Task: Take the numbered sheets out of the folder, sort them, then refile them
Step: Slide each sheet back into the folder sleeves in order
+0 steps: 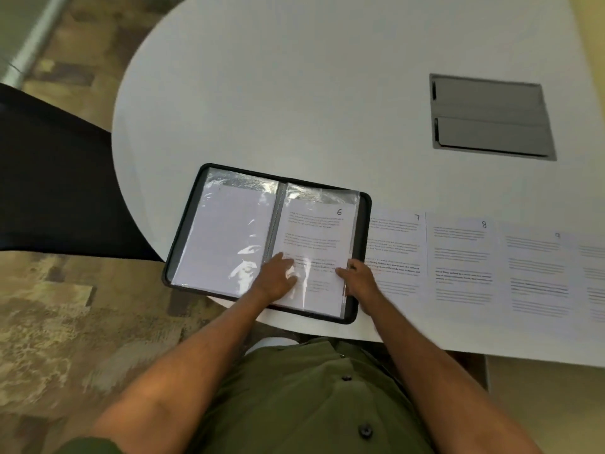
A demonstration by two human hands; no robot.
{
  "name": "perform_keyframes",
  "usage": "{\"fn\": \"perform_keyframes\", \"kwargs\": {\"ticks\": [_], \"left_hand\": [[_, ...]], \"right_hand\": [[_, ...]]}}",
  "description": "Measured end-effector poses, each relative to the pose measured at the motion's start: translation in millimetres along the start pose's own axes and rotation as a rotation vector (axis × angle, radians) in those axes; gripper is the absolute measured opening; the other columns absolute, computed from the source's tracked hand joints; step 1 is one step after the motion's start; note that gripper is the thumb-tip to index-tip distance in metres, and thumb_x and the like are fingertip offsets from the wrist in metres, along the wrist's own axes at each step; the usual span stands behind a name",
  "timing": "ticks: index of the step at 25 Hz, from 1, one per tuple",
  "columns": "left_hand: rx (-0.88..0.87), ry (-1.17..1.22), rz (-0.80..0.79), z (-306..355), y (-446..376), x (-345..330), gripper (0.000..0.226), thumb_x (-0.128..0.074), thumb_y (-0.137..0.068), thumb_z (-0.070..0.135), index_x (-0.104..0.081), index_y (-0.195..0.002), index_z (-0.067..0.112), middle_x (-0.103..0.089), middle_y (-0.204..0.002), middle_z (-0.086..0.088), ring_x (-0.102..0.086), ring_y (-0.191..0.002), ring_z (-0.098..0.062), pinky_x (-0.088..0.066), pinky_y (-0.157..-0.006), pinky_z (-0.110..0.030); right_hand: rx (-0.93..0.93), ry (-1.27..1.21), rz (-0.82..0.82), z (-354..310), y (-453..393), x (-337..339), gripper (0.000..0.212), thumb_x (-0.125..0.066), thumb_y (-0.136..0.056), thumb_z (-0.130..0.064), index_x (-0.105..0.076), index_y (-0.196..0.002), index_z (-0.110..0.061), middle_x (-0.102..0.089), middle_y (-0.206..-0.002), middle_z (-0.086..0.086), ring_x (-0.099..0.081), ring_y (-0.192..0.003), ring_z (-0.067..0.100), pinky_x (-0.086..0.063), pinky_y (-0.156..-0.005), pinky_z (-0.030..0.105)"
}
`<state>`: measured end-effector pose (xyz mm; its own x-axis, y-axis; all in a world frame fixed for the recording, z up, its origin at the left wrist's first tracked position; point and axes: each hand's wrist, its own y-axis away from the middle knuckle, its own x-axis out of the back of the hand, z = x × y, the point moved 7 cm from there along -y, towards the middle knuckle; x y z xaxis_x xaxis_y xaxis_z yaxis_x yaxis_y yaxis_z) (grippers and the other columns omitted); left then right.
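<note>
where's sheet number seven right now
Sheet 7 lies flat on the table, just right of the open folder, with sheet 8 on its right.
</note>
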<state>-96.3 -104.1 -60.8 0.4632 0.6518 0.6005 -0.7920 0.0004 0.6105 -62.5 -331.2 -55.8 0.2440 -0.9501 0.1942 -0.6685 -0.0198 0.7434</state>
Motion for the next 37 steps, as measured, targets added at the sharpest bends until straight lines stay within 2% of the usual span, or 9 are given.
{"fn": "perform_keyframes", "kwargs": {"ticks": [3, 7, 11, 13, 18, 23, 30, 34, 37], "left_hand": [[0.079, 0.193, -0.106, 18.8, 23.5, -13.6, 0.049, -0.059, -0.102, 0.040, -0.053, -0.145, 0.016, -0.047, -0.155, -0.006, -0.047, -0.139, -0.027, -0.036, -0.115, -0.038], [0.092, 0.553, -0.075, 61.2, 44.8, -8.6, 0.034, -0.055, -0.105, 0.038, -0.064, -0.128, 0.014, -0.065, -0.129, -0.006, -0.062, -0.112, -0.025, -0.052, -0.087, -0.032], [0.085, 0.635, -0.007, 80.8, 51.2, 15.6, 0.037, -0.055, -0.103, 0.044, -0.061, -0.128, 0.017, -0.064, -0.123, -0.004, -0.060, -0.109, -0.020, -0.051, -0.085, -0.034], [0.065, 0.613, 0.075, 77.0, 51.8, 37.1, 0.039, -0.059, -0.100, 0.044, -0.062, -0.124, 0.014, -0.066, -0.116, -0.004, -0.061, -0.100, -0.017, -0.049, -0.076, -0.030], [0.138, 0.551, 0.285, 25.6, 51.8, 90.4, 0.027, -0.061, -0.097, 0.027, -0.065, -0.077, 0.009, -0.068, -0.086, -0.017, -0.062, -0.082, -0.028, -0.048, -0.074, -0.035], [0.163, 0.657, 0.302, -30.2, 58.6, 138.1, 0.027, -0.062, -0.099, 0.023, -0.067, -0.078, 0.007, -0.069, -0.084, -0.016, -0.061, -0.074, -0.027, -0.048, -0.068, -0.033], [0.193, 0.726, 0.236, -123.6, 45.6, 183.3, 0.039, -0.068, -0.094, 0.020, -0.042, -0.065, 0.022, -0.051, -0.076, -0.011, -0.049, -0.072, -0.021, -0.036, -0.063, -0.030], [0.271, 0.741, 0.156, -169.3, 39.8, 184.2, 0.015, -0.068, -0.093, 0.026, -0.057, -0.089, 0.017, -0.060, -0.089, -0.012, -0.057, -0.084, -0.025, -0.043, -0.074, -0.034], [0.312, 0.746, 0.156, -192.7, 35.0, 182.6, 0.020, -0.065, -0.099, 0.018, -0.057, -0.081, 0.012, -0.063, -0.090, -0.012, -0.058, -0.080, -0.025, -0.044, -0.063, -0.027]], "right_hand": [[-0.076, -0.148, -0.021, 7.0, 21.6, -8.7, 0.010, -0.058, -0.103, -0.015, -0.067, -0.104, -0.012, -0.072, -0.094, 0.012, -0.067, -0.074, 0.020, -0.056, -0.061, 0.030], [-0.084, -0.365, -0.113, -2.3, 41.0, -23.4, 0.021, -0.059, -0.102, -0.018, -0.069, -0.117, -0.007, -0.078, -0.099, 0.012, -0.076, -0.085, 0.027, -0.062, -0.067, 0.035], [-0.006, -0.402, -0.207, -24.7, 58.1, -42.3, 0.033, -0.069, -0.096, -0.031, -0.072, -0.121, -0.010, -0.077, -0.109, 0.010, -0.074, -0.102, 0.028, -0.059, -0.095, 0.047], [0.037, -0.354, -0.231, -36.5, 67.1, -55.5, 0.035, -0.069, -0.096, -0.034, -0.070, -0.125, -0.015, -0.074, -0.119, 0.004, -0.068, -0.113, 0.022, -0.054, -0.101, 0.043], [0.116, -0.288, -0.259, -64.4, 83.3, -97.1, 0.024, -0.061, -0.098, -0.022, -0.074, -0.118, -0.017, -0.075, -0.117, 0.000, -0.065, -0.116, 0.015, -0.047, -0.091, 0.033], [0.135, -0.297, -0.247, -89.2, 79.2, -146.8, 0.020, -0.060, -0.100, -0.021, -0.072, -0.116, -0.018, -0.074, -0.117, 0.000, -0.068, -0.111, 0.017, -0.051, -0.101, 0.038], [0.132, -0.173, -0.198, -96.5, 57.8, -226.6, 0.021, -0.058, -0.101, -0.020, -0.071, -0.118, -0.018, -0.070, -0.121, 0.003, -0.068, -0.109, 0.020, -0.054, -0.094, 0.034], [0.150, -0.022, -0.132, -85.6, 45.3, -237.6, 0.023, -0.058, -0.100, -0.017, -0.070, -0.120, -0.017, -0.069, -0.126, 0.003, -0.065, -0.114, 0.022, -0.051, -0.091, 0.033], [0.168, 0.226, -0.073, -66.2, 39.5, -229.0, 0.028, -0.058, -0.099, -0.015, -0.066, -0.127, -0.014, -0.064, -0.132, 0.004, -0.059, -0.123, 0.021, -0.046, -0.103, 0.033]]}}
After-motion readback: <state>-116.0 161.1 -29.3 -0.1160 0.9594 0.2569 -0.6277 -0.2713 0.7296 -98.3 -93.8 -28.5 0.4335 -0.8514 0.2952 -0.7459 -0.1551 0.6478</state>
